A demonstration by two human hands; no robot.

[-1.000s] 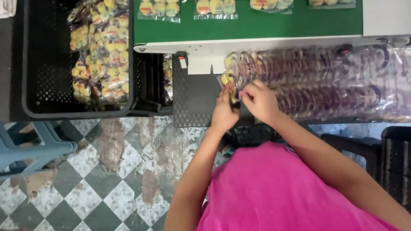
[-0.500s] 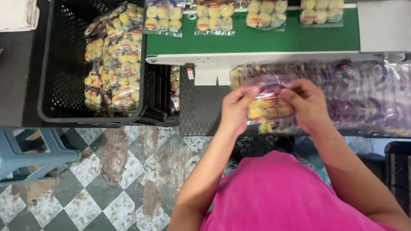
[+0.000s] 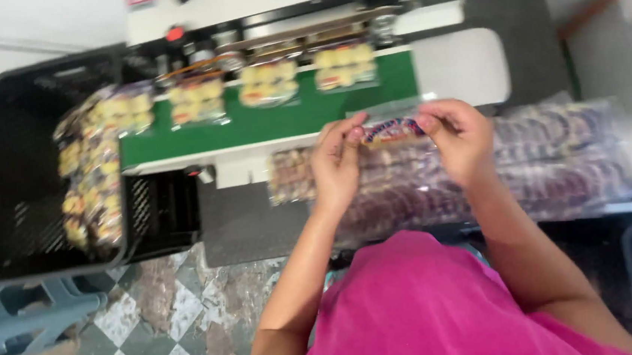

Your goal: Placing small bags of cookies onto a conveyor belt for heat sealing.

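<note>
Both of my hands pinch one clear snack packet [image 3: 391, 129] by its top corners: my left hand [image 3: 339, 162] on the left corner, my right hand [image 3: 462, 137] on the right. The packet hangs just in front of the green conveyor belt [image 3: 252, 124] of a white sealing machine [image 3: 272, 1]. Three sealed packets [image 3: 271, 83] of yellow snacks ride side by side on the belt. Under my hands lies a long row of unsealed packets [image 3: 541, 167].
A black plastic crate [image 3: 23, 185] at the belt's left end holds a heap of sealed packets [image 3: 94, 172]. A blue stool [image 3: 18, 313] stands on the chequered floor [image 3: 141, 341] at lower left. My pink top [image 3: 424, 312] fills the bottom centre.
My hands lifted a packet from the row and carried it up and away from me to the belt's front edge. The view has tilted up toward the machine.
</note>
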